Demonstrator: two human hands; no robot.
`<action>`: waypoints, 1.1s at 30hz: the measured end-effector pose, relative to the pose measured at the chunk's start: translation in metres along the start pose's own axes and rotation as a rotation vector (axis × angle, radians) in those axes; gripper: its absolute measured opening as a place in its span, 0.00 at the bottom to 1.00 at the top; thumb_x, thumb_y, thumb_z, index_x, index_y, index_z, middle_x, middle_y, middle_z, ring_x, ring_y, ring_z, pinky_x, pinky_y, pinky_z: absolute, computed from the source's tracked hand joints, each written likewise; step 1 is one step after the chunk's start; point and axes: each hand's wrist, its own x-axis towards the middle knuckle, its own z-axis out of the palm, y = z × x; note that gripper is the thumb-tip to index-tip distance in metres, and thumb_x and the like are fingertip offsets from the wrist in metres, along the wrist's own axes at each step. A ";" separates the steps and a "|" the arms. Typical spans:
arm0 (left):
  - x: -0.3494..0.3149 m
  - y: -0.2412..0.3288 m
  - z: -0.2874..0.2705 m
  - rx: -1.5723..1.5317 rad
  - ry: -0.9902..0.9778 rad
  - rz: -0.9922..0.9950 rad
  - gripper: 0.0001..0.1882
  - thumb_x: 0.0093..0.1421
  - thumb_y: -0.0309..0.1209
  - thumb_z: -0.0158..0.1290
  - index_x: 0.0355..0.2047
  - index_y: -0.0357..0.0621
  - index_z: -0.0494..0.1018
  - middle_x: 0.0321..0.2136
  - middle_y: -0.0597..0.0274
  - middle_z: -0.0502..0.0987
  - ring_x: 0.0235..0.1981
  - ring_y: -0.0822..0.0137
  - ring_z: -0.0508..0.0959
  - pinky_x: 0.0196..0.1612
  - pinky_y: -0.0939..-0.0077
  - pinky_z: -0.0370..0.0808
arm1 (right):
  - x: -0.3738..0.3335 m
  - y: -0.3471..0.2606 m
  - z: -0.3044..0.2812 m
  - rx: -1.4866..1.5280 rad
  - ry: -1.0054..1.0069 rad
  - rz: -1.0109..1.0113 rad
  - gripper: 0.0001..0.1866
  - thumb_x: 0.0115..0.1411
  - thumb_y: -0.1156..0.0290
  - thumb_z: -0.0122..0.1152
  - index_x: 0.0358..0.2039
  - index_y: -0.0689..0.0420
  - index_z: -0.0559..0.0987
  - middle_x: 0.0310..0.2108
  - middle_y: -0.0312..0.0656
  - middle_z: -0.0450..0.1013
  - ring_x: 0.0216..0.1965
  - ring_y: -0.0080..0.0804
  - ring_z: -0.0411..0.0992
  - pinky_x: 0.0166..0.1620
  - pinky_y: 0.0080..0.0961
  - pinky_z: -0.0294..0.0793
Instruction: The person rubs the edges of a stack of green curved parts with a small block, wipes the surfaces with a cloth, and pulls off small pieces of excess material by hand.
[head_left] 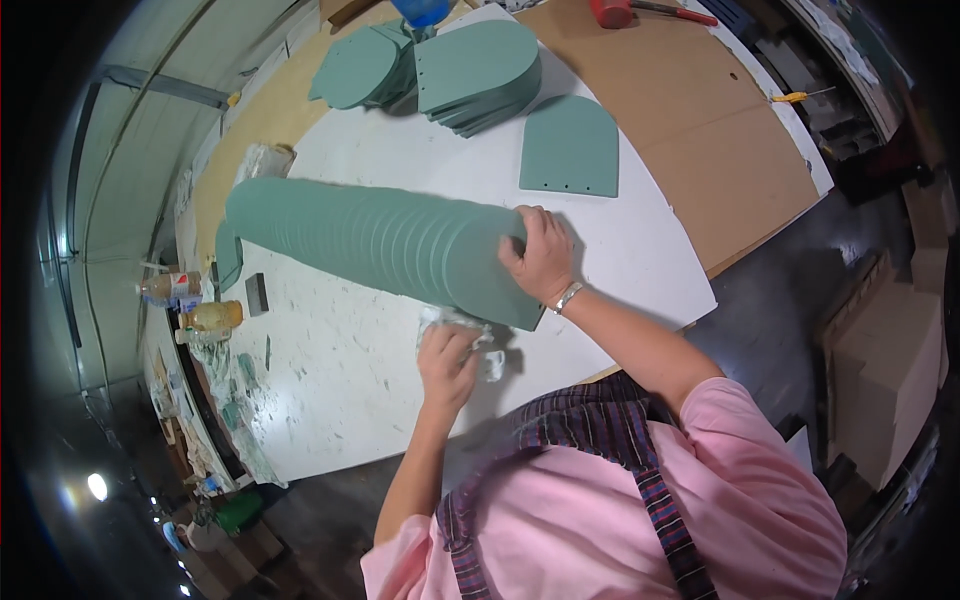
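Note:
A long row of green round-ended panels [350, 230] lies fanned out and overlapping across the white tabletop [350, 340]. My right hand [545, 258] is closed on the edge of the nearest green panel [480, 265], with the thumb on its face and the fingers over its rim. My left hand [447, 362] is closed on a crumpled whitish rag [490, 362], just below the near side of that panel. Part of the rag is hidden behind the fingers. One single green panel [570, 148] with small holes along its straight edge lies flat, farther off to the right.
Two stacks of green panels [478, 70] stand at the far side. A red mallet [612, 12] and a yellow-handled tool [790, 97] lie on brown cardboard [700, 130]. Bottles [212, 317] and a dark block [257, 293] sit at the left. Cardboard boxes [885, 390] stand right of the table.

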 end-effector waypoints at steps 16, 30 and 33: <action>0.145 0.009 -0.009 0.154 -0.153 -0.121 0.10 0.45 0.24 0.61 0.30 0.40 0.79 0.31 0.52 0.77 0.36 0.49 0.78 0.39 0.62 0.74 | 0.002 0.001 -0.005 -0.009 0.031 -0.021 0.25 0.54 0.60 0.63 0.47 0.61 0.69 0.38 0.51 0.72 0.39 0.54 0.70 0.43 0.45 0.71; 0.143 0.009 -0.007 0.066 -0.043 -0.149 0.09 0.46 0.23 0.60 0.30 0.41 0.76 0.30 0.54 0.75 0.35 0.48 0.76 0.37 0.57 0.73 | 0.001 -0.002 -0.004 -0.014 -0.015 -0.007 0.25 0.58 0.56 0.59 0.49 0.60 0.69 0.38 0.52 0.71 0.38 0.54 0.71 0.42 0.45 0.71; 0.152 0.011 0.003 0.103 0.039 -0.018 0.10 0.45 0.22 0.61 0.30 0.40 0.76 0.29 0.54 0.74 0.33 0.49 0.76 0.36 0.59 0.72 | 0.002 -0.002 0.000 -0.015 0.031 -0.043 0.24 0.59 0.54 0.58 0.48 0.59 0.69 0.37 0.52 0.71 0.38 0.55 0.70 0.41 0.47 0.70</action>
